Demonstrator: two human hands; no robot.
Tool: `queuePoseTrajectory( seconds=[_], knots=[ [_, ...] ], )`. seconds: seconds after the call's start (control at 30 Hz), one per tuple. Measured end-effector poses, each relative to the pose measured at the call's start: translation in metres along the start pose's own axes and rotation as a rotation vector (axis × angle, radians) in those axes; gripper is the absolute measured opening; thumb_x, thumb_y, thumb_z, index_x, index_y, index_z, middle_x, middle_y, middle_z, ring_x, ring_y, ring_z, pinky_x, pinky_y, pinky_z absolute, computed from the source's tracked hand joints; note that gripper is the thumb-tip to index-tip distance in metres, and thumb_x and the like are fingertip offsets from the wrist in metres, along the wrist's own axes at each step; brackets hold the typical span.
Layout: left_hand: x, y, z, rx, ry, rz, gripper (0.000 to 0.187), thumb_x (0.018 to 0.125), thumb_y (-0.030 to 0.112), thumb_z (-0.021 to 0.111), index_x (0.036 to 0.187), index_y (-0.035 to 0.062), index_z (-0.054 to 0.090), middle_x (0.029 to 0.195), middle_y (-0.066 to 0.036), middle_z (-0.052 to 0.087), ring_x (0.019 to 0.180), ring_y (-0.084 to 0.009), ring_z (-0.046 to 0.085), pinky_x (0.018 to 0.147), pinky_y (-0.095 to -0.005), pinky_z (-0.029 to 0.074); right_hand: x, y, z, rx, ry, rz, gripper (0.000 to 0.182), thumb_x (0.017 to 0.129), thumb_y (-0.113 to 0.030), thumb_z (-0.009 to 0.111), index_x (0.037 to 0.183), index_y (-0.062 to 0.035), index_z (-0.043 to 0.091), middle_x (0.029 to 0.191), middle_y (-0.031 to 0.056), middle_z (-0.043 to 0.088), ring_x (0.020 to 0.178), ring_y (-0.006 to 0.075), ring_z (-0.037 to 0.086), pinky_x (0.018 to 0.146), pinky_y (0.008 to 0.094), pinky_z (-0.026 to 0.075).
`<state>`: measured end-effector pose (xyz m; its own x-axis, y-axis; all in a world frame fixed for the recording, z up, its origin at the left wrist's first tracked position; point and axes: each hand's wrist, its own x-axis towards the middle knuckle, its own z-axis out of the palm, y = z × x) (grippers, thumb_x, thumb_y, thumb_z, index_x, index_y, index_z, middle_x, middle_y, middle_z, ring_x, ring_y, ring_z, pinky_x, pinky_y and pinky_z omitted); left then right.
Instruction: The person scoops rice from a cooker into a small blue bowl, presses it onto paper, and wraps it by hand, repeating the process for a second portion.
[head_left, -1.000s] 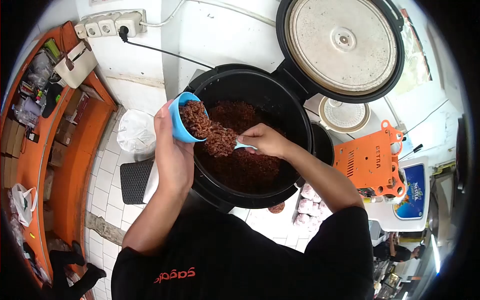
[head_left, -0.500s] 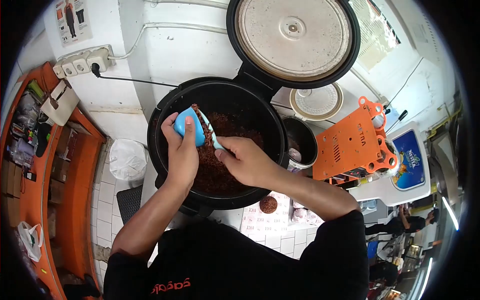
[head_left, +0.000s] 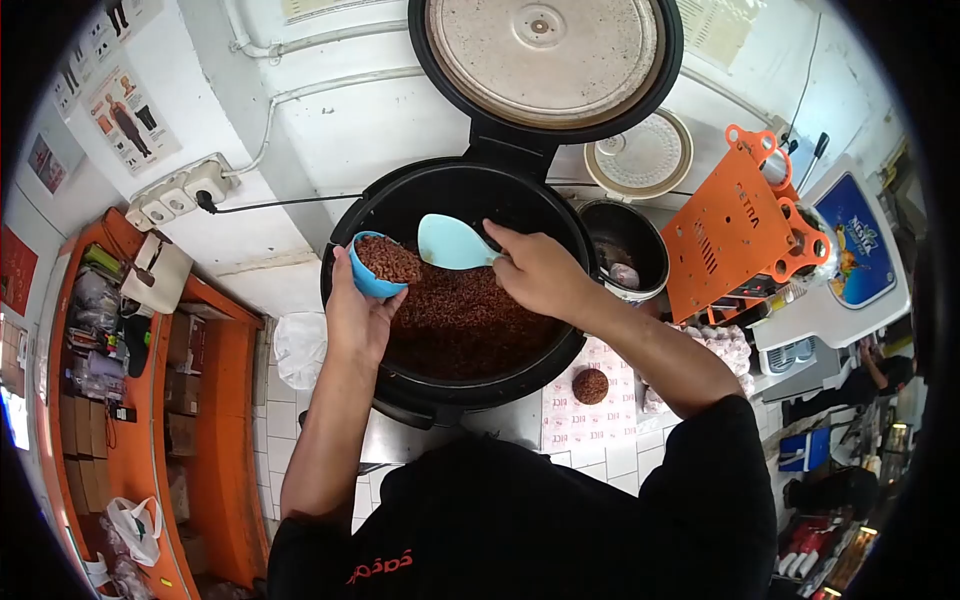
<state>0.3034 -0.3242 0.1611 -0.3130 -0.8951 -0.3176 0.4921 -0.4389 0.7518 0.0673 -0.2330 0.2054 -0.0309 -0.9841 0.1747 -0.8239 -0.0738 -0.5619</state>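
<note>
My left hand (head_left: 358,318) is wrapped round a small blue bowl (head_left: 372,285) heaped with reddish-brown cooked rice (head_left: 388,258). The bowl is tilted, its mouth facing up and right, over the left side of a large black rice cooker (head_left: 480,188). In my right hand (head_left: 540,272) is the handle of a pale blue rice paddle (head_left: 453,244). Its flat blade is just right of the bowl, above the loose rice (head_left: 465,305) in the cooker. My right index finger points away from the handle.
The cooker's lid (head_left: 540,65) stands raised behind. To the right are a smaller pot (head_left: 625,245), an orange machine (head_left: 728,225) and a rice mound (head_left: 590,386) on printed paper (head_left: 570,425). Orange shelving (head_left: 225,440) stands left, with a white bag (head_left: 300,350) near it.
The paddle has come away from the bowl's mouth and turned its blade flat to my view. The bowl has tipped upward, showing the rice inside. My view has shifted left.
</note>
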Motion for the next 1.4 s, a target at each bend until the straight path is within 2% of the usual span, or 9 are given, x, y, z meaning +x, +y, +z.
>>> queuePoseTrajectory(
  seconds=[0.23, 0.4, 0.83, 0.97, 1.07, 1.2, 1.3, 1.37, 1.4],
  knots=[
    [-0.003, 0.008, 0.009, 0.078, -0.025, -0.07, 0.055, 0.105, 0.06, 0.04, 0.129, 0.0135, 0.058, 0.126, -0.008, 0.064, 0.112, -0.0216, 0.06, 0.093, -0.0395, 0.049, 0.003, -0.005, 0.024, 0.506, -0.008, -0.282, 0.033, 0.102, -0.016, 0.06, 0.133, -0.0116, 0.066, 0.109, 0.0183, 0.074, 0.092, 0.0174, 0.071, 0.085, 0.0317, 0.053],
    [-0.013, 0.01, 0.011, 0.152, -0.14, -0.063, 0.046, 0.106, 0.054, 0.044, 0.129, 0.0165, 0.054, 0.128, -0.008, 0.062, 0.113, -0.0222, 0.062, 0.088, -0.0409, 0.052, 0.003, 0.0, 0.039, 0.286, -0.026, -0.374, 0.031, 0.099, -0.017, 0.064, 0.129, -0.0151, 0.069, 0.092, 0.0182, 0.075, 0.07, 0.034, 0.07, 0.073, 0.0387, 0.056],
    [-0.014, 0.009, 0.013, 0.076, 0.004, 0.132, 0.045, 0.107, 0.047, 0.037, 0.126, 0.0114, 0.058, 0.119, -0.011, 0.067, 0.109, -0.0253, 0.065, 0.091, -0.0448, 0.054, 0.005, -0.033, 0.055, 0.424, -0.117, -0.18, 0.032, 0.102, -0.021, 0.059, 0.129, -0.0066, 0.068, 0.111, 0.0222, 0.072, 0.105, 0.0381, 0.07, 0.092, 0.0409, 0.054],
    [-0.006, 0.003, 0.001, -0.003, 0.014, 0.268, 0.039, 0.108, 0.041, 0.04, 0.126, 0.0102, 0.055, 0.118, -0.01, 0.066, 0.107, -0.0255, 0.067, 0.085, -0.043, 0.058, 0.0, -0.038, 0.055, 0.496, 0.055, -0.273, 0.034, 0.105, -0.023, 0.057, 0.135, -0.0081, 0.064, 0.098, 0.0165, 0.075, 0.088, 0.0266, 0.072, 0.085, 0.0334, 0.053],
    [-0.018, 0.014, 0.015, -0.097, 0.06, 0.432, 0.038, 0.107, 0.034, 0.042, 0.131, 0.0069, 0.052, 0.12, -0.012, 0.065, 0.109, -0.0283, 0.067, 0.087, -0.0457, 0.058, -0.005, -0.043, 0.06, 0.817, 0.238, -0.095, 0.037, 0.106, -0.026, 0.053, 0.137, -0.008, 0.061, 0.08, 0.0074, 0.067, 0.064, 0.0194, 0.062, 0.064, 0.0317, 0.052],
    [-0.021, 0.015, 0.006, -0.119, -0.148, 0.432, 0.038, 0.107, 0.032, 0.041, 0.13, 0.0045, 0.054, 0.124, -0.014, 0.062, 0.113, -0.027, 0.065, 0.092, -0.0434, 0.056, -0.001, -0.041, 0.079, 1.534, -0.185, 0.553, 0.041, 0.109, -0.035, 0.046, 0.145, -0.0178, 0.054, 0.065, -0.0046, 0.037, 0.052, 0.0066, 0.031, 0.046, 0.0242, 0.025],
    [-0.019, 0.003, 0.015, -0.052, -0.004, 0.552, 0.038, 0.108, 0.032, 0.042, 0.13, 0.0032, 0.054, 0.125, -0.012, 0.06, 0.116, -0.0243, 0.062, 0.096, -0.0393, 0.053, -0.006, -0.063, 0.094, 1.288, -0.006, 0.165, 0.039, 0.109, -0.025, 0.048, 0.141, -0.0068, 0.058, 0.075, 0.0014, 0.058, 0.067, 0.0089, 0.052, 0.06, 0.0262, 0.045],
    [-0.028, 0.0, 0.022, 0.026, 0.03, 0.629, 0.036, 0.108, 0.03, 0.044, 0.129, 0.0022, 0.054, 0.122, -0.01, 0.059, 0.113, -0.0207, 0.06, 0.098, -0.0354, 0.049, -0.012, -0.071, 0.101, 0.95, 0.164, -0.093, 0.037, 0.106, -0.019, 0.052, 0.136, 0.0033, 0.059, 0.12, 0.0224, 0.071, 0.107, 0.0214, 0.068, 0.095, 0.0336, 0.051],
    [-0.029, -0.001, 0.021, 0.06, 0.047, 0.647, 0.036, 0.109, 0.03, 0.044, 0.129, 0.0022, 0.054, 0.122, -0.01, 0.059, 0.112, -0.0202, 0.06, 0.098, -0.0352, 0.049, -0.018, -0.075, 0.097, 0.901, 0.127, -0.085, 0.037, 0.106, -0.018, 0.052, 0.136, 0.0033, 0.059, 0.12, 0.023, 0.071, 0.108, 0.0214, 0.069, 0.095, 0.033, 0.051]
  ],
)
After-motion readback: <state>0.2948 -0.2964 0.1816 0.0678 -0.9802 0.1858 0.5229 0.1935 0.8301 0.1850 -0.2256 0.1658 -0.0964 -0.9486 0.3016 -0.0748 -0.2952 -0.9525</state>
